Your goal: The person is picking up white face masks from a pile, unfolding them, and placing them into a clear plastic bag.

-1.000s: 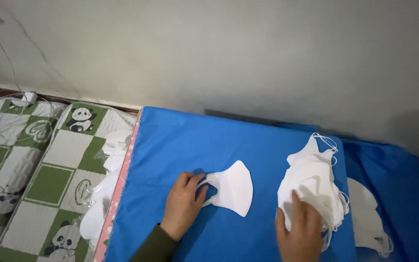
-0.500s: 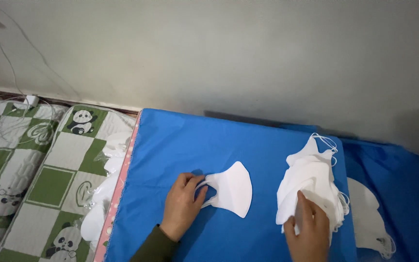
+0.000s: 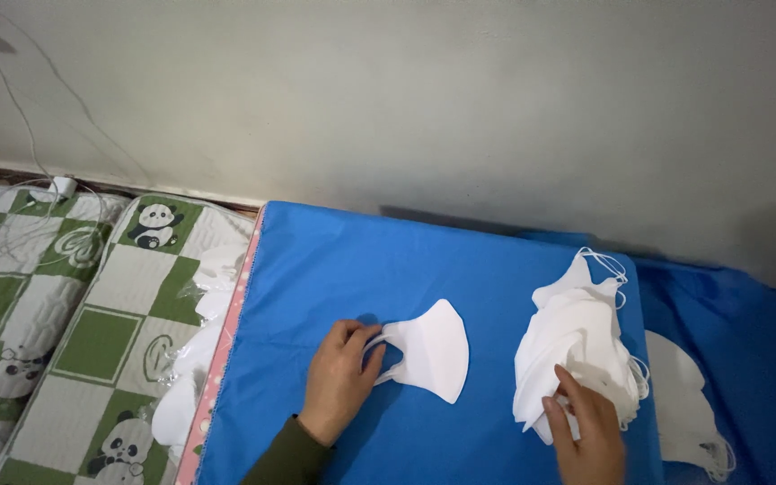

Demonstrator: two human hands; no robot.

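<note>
**Single white mask flat on blue sheet, stack of masks at right**

One folded white mask (image 3: 431,350) lies flat on the blue sheet (image 3: 334,260), roughly mid-surface, its curved edge twd the right and its ear loops (image 3: 388,346) at the left end. It looks v. light, thin and soft: prob. limp if lifted by a corner, easy to crease, and likely to slide on the smooth sheet. Best hold seems to be the loop end or a light pinch on the fabric edge, not the middle.

Left hand (image 3: 339,382) rests at the loop end, fingers curled onto the loops; grip is narrow, thumb and fingertips close together at the loops, touching them rather than lifting the mask.

Right hand (image 3: 586,431) is at the lower edge of the stack of white masks (image 3: 577,346), which sits well apart from the single mask, nr the sheet's right side. Fingers press on / tuck into the bottom of the stack; whether they pinch one mask or just hold the pile down, can't tell. Loops stick out at the stack's top.

Further right, more white masks (image 3: 684,404) lie on a lower blue cover. Left of the sheet: a green-and-white panda quilt (image 3: 92,314) with clear plastic bags (image 3: 195,359) along its edge. Grey wall (image 3: 406,99) behind, with a thin white cable (image 3: 38,193) at far left.
</note>
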